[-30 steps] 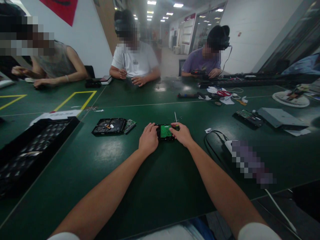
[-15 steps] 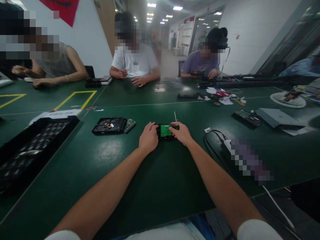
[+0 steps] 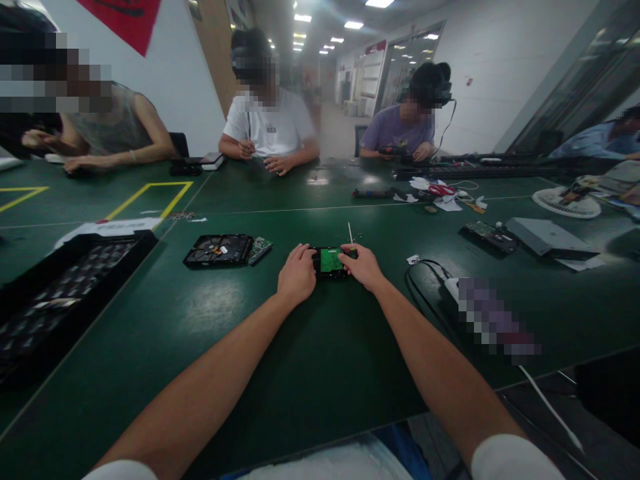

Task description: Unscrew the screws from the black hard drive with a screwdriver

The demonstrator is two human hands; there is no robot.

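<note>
A dark hard drive (image 3: 326,275) lies on the table in front of me, with a green circuit board (image 3: 330,261) on its upper face. My left hand (image 3: 298,275) grips its left end, fingers curled over the edge. In my right hand (image 3: 367,268) is a screwdriver (image 3: 351,233), its thin shaft pointing up and away from the drive. The right thumb and fingertips meet the right edge of the board; whether they pinch it, I cannot tell. Several tiny specks, perhaps screws, lie just beyond the right hand.
Left of my hands sit another drive (image 3: 216,251) and a loose circuit board (image 3: 261,249). A long black tray (image 3: 75,293) fills the left side. To the right are a cabled power strip (image 3: 453,288), a drive (image 3: 489,237) and a grey box (image 3: 550,237). Several people sit opposite.
The view has shifted slightly. Both hands, the hard drive and the screwdriver keep nearly the same positions.
</note>
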